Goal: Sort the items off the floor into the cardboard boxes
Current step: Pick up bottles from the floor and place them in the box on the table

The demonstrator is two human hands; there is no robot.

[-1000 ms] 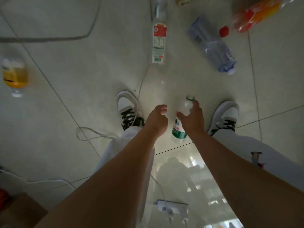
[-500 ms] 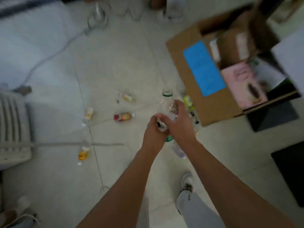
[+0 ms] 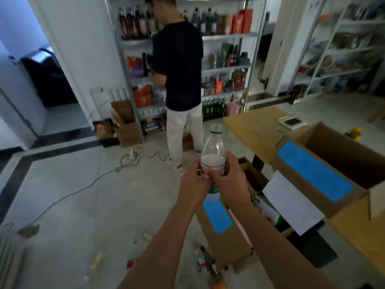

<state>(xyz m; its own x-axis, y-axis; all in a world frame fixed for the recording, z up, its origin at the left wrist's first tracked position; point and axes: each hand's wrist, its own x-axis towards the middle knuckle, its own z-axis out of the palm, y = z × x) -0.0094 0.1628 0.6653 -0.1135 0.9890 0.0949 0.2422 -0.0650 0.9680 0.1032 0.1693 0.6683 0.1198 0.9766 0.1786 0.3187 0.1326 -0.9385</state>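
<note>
Gripped upright by left hand (image 3: 194,181) and right hand (image 3: 228,180) together, the clear plastic bottle (image 3: 213,150) is near the blue-labelled cardboard box (image 3: 229,244), not yet in it; small bottles (image 3: 203,262) lie unsorted on the floor (image 3: 104,205).

the left hand (image 3: 193,182) and right hand (image 3: 229,181) hide much of the bottle (image 3: 213,147); the right-side shelves (image 3: 343,49) are blurred; the floor items (image 3: 205,262) are too smeared to identify.

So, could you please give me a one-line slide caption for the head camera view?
The left hand and right hand hold a bottle upright near a blue-labelled cardboard box.
</note>
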